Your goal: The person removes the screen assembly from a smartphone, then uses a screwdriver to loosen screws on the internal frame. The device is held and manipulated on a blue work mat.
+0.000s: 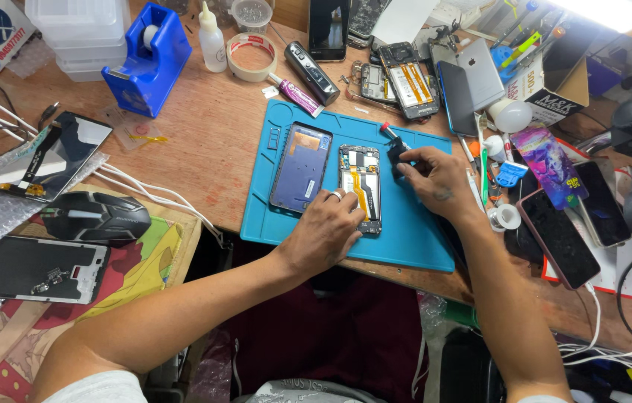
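Wooden and crowded, the big desk [204,142] fills most of the frame, and a blue rubber mat [413,239] lies in the middle of it. On the mat, near the centre of the frame, sits the open phone [360,186] with its insides showing. Its long side runs from the top of the frame down toward the person, tipped only a little. I cannot tell which end is its top. Just to its left lies a purple back cover [301,168], lined up the same way.

The two hands are apart. The left hand [323,231] presses down on the lower end of the open phone, fingers flat on it. The right hand [439,179] is pinched shut around a small screwdriver [392,142] with a red tip, just to the right of the phone's upper end.

I think a few things could go wrong. If the left hand lets up, the phone could slide on the mat. If the tool slips, it could scratch the board or tear the thin orange strip [361,190] inside. Tiny screws could roll off and get lost among the other phones [405,86] and the white cables [144,190] nearby.
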